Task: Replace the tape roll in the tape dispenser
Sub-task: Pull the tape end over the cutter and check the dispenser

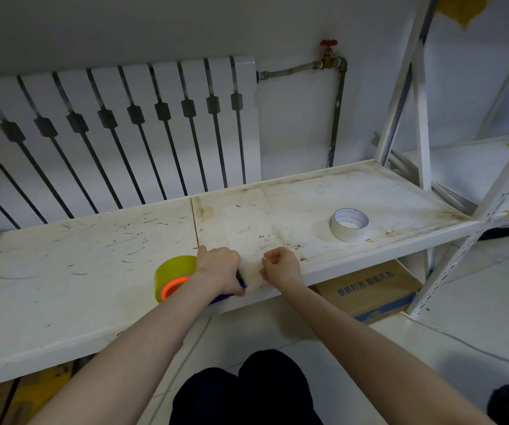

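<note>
Tape dispenser point(186, 279), scuffed white shelf point(78, 271), radiator point(118, 133)

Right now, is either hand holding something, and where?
The left hand grips the tape dispenser over its top; the right hand is closed, seemingly pinching something unseen.

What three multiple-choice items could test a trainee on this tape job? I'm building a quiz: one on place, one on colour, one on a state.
1. Where is the white tape roll?
A. on the shelf's right part
B. on the floor
C. in the cardboard box

2. What colour is the core of the yellow tape roll?
A. blue
B. orange
C. black

3. What is the left hand doing?
A. hanging free
B. gripping the dispenser
C. touching the radiator

Answers: 1 A, it stands on the shelf surface; 2 B, its inner ring glows orange; 3 B, the fingers close over the purple part.
</note>
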A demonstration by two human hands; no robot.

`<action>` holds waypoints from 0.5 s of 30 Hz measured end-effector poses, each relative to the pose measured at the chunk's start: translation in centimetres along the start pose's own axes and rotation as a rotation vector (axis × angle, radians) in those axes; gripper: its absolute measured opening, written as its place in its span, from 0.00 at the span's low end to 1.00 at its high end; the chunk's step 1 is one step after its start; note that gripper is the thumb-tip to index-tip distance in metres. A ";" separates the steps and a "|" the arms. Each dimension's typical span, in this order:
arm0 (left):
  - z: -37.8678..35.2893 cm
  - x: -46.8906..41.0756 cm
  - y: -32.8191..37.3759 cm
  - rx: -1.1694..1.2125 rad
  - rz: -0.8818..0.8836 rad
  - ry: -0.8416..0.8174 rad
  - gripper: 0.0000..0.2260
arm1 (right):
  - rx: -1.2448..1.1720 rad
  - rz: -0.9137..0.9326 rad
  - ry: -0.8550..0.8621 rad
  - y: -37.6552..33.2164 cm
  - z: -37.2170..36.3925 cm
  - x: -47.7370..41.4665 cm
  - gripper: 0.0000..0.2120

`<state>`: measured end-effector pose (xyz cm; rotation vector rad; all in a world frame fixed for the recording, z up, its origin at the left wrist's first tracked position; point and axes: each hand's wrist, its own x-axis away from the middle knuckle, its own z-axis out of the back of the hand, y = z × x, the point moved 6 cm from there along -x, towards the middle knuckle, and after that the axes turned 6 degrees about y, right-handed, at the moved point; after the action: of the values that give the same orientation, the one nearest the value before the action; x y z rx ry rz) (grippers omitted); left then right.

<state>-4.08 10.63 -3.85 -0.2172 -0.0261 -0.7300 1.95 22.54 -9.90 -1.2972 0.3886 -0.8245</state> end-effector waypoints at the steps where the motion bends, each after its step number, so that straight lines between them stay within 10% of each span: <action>1: 0.3 0.1 -0.1 0.025 0.001 0.012 0.23 | -0.004 0.011 0.008 -0.2 0.3 0.0 0.03; 15: 3.8 3.6 -2.6 0.537 0.061 0.292 0.25 | 0.130 0.440 -0.009 -10.5 4.2 4.9 0.06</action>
<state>-2.86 7.16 0.69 0.4007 0.0624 -0.6636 4.72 21.39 2.09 -1.0415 0.5784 -0.4633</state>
